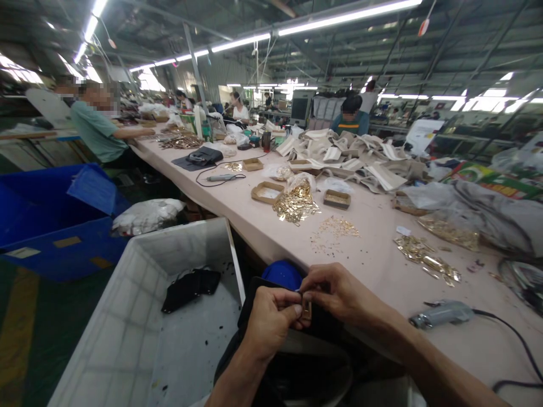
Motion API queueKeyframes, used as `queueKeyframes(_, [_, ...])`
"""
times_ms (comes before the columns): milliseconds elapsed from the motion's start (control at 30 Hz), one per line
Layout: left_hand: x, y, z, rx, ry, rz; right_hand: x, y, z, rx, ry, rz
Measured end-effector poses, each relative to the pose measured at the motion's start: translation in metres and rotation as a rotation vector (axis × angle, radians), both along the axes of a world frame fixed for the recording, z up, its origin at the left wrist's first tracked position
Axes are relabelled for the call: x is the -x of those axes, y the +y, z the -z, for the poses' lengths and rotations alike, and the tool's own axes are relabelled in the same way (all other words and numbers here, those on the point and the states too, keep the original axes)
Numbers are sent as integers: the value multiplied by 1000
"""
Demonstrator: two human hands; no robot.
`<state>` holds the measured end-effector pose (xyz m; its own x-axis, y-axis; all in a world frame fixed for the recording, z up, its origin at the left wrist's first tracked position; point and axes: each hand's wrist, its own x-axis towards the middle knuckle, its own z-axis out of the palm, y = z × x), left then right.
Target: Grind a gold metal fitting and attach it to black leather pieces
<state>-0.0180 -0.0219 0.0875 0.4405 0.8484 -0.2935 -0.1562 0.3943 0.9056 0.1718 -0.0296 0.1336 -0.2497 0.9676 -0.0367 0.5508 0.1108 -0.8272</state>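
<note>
Both hands met at the worktop (382,249) edge: left hand (271,319) and right hand (339,294) had fingers pinched tight on a small gold fitting (306,310) against black material (258,288).

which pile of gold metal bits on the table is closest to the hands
The thin scatter of gold bits straight up the table from the hands. The heaped pile by the clear bag lies farther up, and the strip lies off to the right.
</note>
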Motion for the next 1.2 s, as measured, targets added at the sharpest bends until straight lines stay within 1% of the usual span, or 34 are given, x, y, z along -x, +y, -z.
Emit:
queueKeyframes(133, [1,0,-1,10,-17,11,1,0,2,2,16,28])
queueKeyframes(267, [-1,-1,1,17,25,-33,4,-2,7,42,66,101])
queueKeyframes(333, [-2,-3,4,10,78,-80,8,-6,12,58,65,177])
queueKeyframes(400, [-3,-5,6,-10,118,-98,14,-12,19,91,80,252])
queueKeyframes(467, [-2,-7,7,-25,130,-87,22,-19,28,150,168,303])
queueKeyframes(533, [-1,-9,7,-28,135,-76,30,-25,38,193,290,393])
queueKeyframes(667, [0,-9,4,0,158,-61,45,-34,54,151,401,621])
queueKeyframes(800, [1,-6,6,53,167,-54,56,-42,59,80,434,696])
queueKeyframes(900, [1,-6,8,36,202,-65,60,-48,60,56,400,702])
queueKeyframes(967, [1,-8,9,9,245,-83,61,-51,61,25,372,674])
queueKeyframes(1000, [0,-9,10,-1,260,-93,60,-52,61,-14,351,647])
queueKeyframes(1033, [0,-10,10,-6,268,-104,59,-54,62,-80,324,614])
queueKeyframes(1100, [-1,-11,11,-4,261,-121,55,-56,65,-288,259,503])
queueKeyframes(1200, [-1,-12,13,0,243,-161,48,-58,70,-608,103,255])
